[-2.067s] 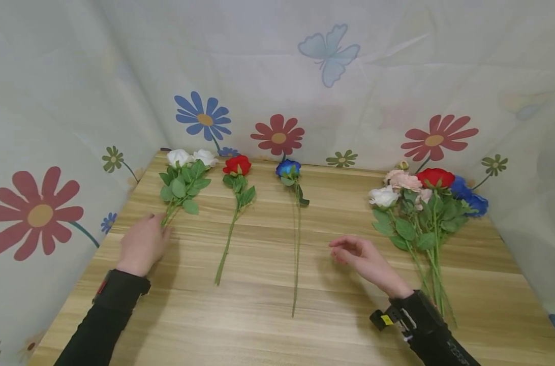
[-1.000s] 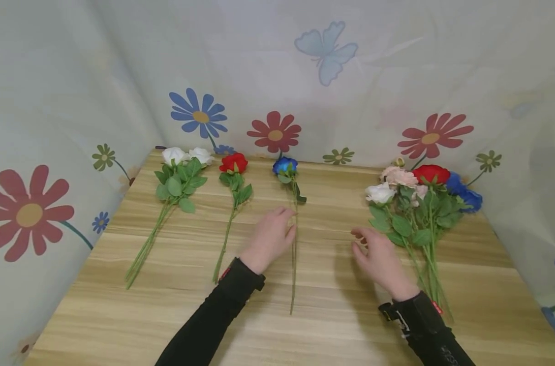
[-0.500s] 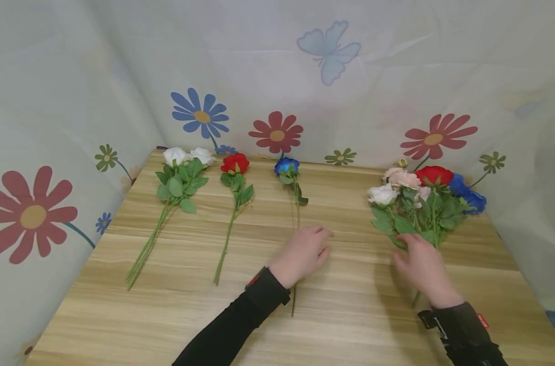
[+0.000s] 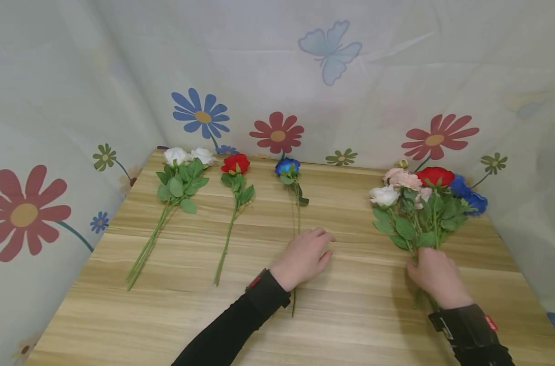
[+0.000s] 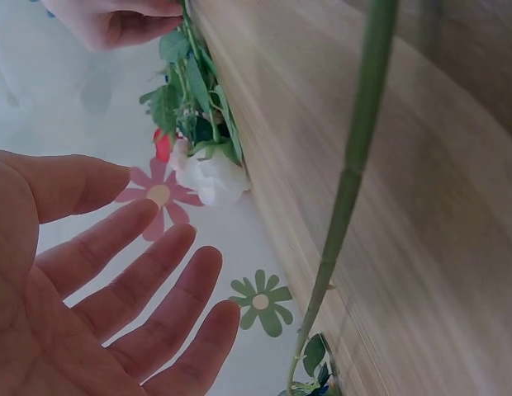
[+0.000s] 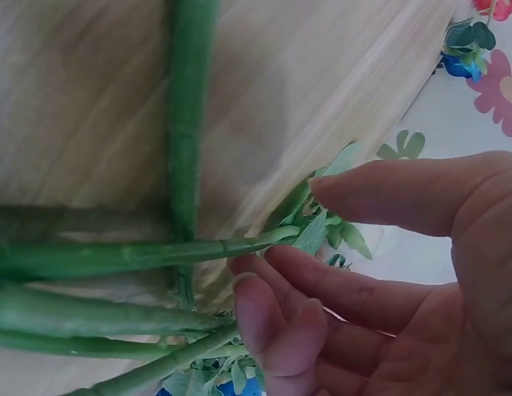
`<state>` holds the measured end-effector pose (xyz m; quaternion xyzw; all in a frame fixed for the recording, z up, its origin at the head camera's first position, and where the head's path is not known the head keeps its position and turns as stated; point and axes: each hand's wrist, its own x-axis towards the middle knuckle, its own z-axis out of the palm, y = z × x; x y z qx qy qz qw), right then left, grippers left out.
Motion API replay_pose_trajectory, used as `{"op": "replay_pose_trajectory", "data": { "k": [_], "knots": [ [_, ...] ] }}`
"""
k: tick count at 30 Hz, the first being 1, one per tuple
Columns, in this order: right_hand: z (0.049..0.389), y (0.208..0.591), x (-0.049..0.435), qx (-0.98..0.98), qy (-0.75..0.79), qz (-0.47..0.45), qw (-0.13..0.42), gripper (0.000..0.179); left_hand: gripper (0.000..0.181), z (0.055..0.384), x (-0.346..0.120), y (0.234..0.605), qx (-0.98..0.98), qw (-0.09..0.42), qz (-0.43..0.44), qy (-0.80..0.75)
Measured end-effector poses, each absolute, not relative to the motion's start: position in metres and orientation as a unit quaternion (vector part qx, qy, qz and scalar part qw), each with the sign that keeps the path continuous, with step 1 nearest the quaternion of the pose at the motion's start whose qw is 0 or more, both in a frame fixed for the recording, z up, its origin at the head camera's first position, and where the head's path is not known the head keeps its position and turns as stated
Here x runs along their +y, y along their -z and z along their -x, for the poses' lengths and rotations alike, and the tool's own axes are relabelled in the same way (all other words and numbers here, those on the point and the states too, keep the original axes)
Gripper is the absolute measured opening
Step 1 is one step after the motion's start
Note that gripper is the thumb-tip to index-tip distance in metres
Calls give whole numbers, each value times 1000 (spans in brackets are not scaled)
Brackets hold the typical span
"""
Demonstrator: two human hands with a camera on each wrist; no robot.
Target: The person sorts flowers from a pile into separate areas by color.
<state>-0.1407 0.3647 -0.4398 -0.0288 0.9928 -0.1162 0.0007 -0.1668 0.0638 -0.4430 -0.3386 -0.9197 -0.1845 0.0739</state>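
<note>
My left hand (image 4: pixel 302 256) is over the stem of a single blue rose (image 4: pixel 287 166), fingers spread and apart, holding nothing; in the left wrist view the palm (image 5: pixel 41 330) faces the back cloth. My right hand (image 4: pixel 437 277) is at the stems of a mixed bouquet (image 4: pixel 435 213) with red, pink, white and blue flowers. In the right wrist view its thumb stands off from the bent fingers (image 6: pixel 347 289), with one green stem (image 6: pixel 132 256) running into the gap between them. The fingertips are right at the stems.
To the left lie a red rose (image 4: pixel 235 163) on one stem and a bunch of white roses (image 4: pixel 177 156), heads toward the back. A flower-printed cloth (image 4: pixel 378 101) stands along the back and sides of the wooden table (image 4: pixel 190 315).
My left hand let go of the white roses' stems and moved right, over the blue rose's stem. My right hand moved right and down to the bouquet's stems.
</note>
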Motion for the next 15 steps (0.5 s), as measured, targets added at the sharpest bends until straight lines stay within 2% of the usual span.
{"op": "replay_pose_trajectory", "data": {
  "k": [5, 10, 15],
  "knots": [
    [141, 438, 365, 993, 116, 20, 18, 31, 29, 166, 63, 442, -920, 71, 333, 194],
    [141, 437, 368, 991, 128, 16, 43, 17, 28, 166, 62, 442, -921, 70, 329, 197],
    [142, 437, 371, 988, 137, 9, 65, 25, 28, 166, 62, 443, -921, 70, 326, 199]
  ]
}}
